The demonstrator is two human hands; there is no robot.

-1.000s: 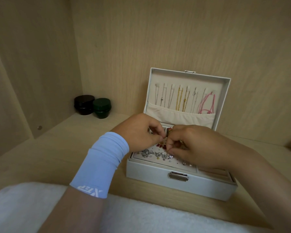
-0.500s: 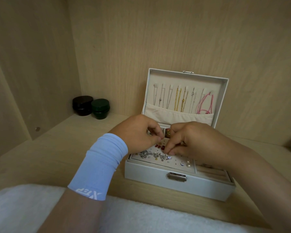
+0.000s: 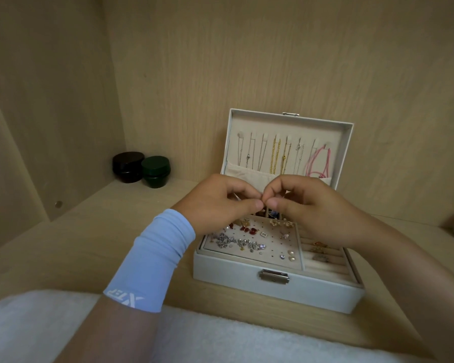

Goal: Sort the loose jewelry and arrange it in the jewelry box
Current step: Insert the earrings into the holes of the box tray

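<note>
Cream fabric lines the open jewelry box [image 3: 273,292], and above its stud panel [image 3: 270,242] the left hand [image 3: 218,203] and right hand [image 3: 309,208] meet fingertip to fingertip, both pinching a tiny piece too small to make out. Best worked low over the panel — a slip then lands inside — aiming for a free hole.

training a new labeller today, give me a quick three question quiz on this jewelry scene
1. True or false: the left hand and right hand are spread flat, fingers straight.
2. What hangs rightmost in the jewelry box lid? A gold chain, B pink cord, C pearls.
3. Fill in: the two dark jars stand to the box's ___.
Key: 1 false, fingertips pinch together above the box; 2 B; 3 left.
</note>
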